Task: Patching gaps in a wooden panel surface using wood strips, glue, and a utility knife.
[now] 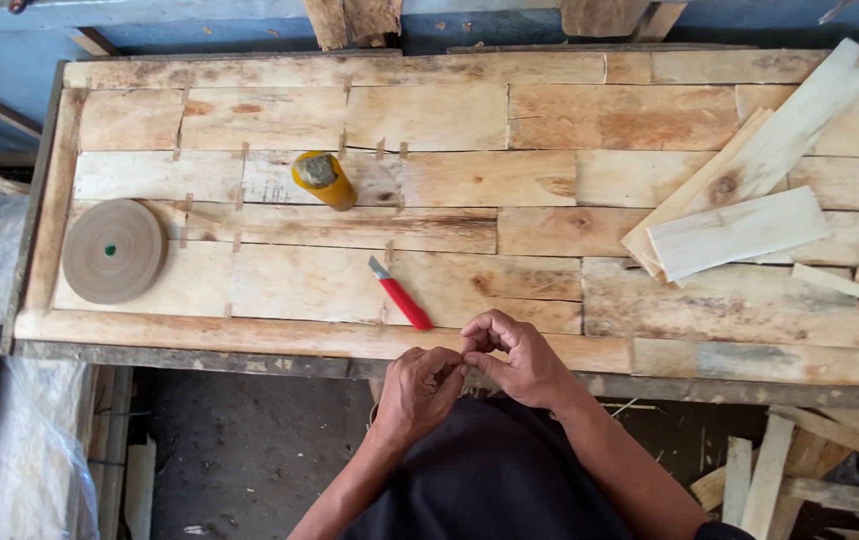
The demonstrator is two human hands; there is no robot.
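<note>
- The desk (pixel 270 335) fills most of the view, its top made of pale wooden boards laid side by side, with small wooden slivers stuck upright in some of the seams.
- A pile of loose wooden slats (pixel 740 190) lies on the right part of the desk, stacked at crossing angles.
- More wood scraps (pixel 800 470) lie on the floor below the desk at the right.
- A round flat brown roll of tape (pixel 113 250) rests on the left end of the desk.
- The left hand (pixel 418 388) and the right hand (pixel 512 358) meet at the near edge of the desk, fingertips touching each other. Both are curled narrow, pinching something too small to make out.
- A yellow bottle (pixel 325 180) stands tilted on the boards, left of centre.
- A red-handled cutter (pixel 400 294) lies on the desk just beyond the hands, its blade end pointing away and to the left.
</note>
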